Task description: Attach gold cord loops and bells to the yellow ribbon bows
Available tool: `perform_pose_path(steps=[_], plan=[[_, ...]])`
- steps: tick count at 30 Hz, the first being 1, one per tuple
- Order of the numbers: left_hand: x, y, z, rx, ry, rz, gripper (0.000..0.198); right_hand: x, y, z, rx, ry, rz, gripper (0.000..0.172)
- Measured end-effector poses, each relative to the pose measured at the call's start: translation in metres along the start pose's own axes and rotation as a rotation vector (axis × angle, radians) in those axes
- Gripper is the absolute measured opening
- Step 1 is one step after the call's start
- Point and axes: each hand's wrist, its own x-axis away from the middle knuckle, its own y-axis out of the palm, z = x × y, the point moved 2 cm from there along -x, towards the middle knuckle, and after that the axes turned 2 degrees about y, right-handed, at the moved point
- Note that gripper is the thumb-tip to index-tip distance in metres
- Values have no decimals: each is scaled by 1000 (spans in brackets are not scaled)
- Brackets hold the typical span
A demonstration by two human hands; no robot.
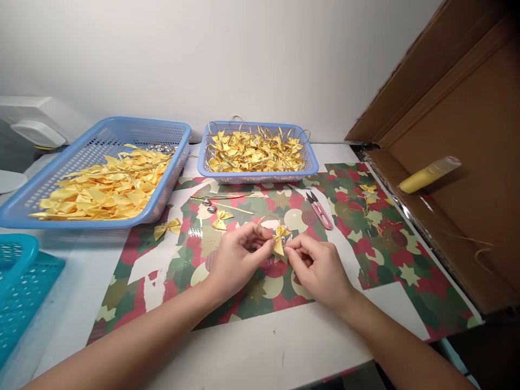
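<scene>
Between my two hands is a yellow ribbon bow (279, 233) with a small silver bell (283, 240) at its middle and a loop of gold cord (268, 218) rising above it. My left hand (246, 252) pinches the bow's left side between thumb and fingertips. From the other side, my right hand (319, 268) is closed in a pinch close to the bell; what lies between those fingertips is too small to make out. Beyond my left hand lie another yellow bow (221, 219), silver bells (211, 209) and lengths of gold cord (233, 207).
Pink thread snips (319, 210) lie right of the bow. A large blue basket (162, 208) holds yellow bows; a smaller blue basket (258, 175) holds corded bows. A teal basket (36, 303) stands at left. Cardboard (455, 119) walls the right side, with a yellow-filled tube (426, 176).
</scene>
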Motion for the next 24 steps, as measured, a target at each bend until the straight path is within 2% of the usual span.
perform_pose_path(steps=[24], plan=[[1, 1, 0, 5, -71, -7, 13, 1, 11, 1, -87, 10, 104, 20]])
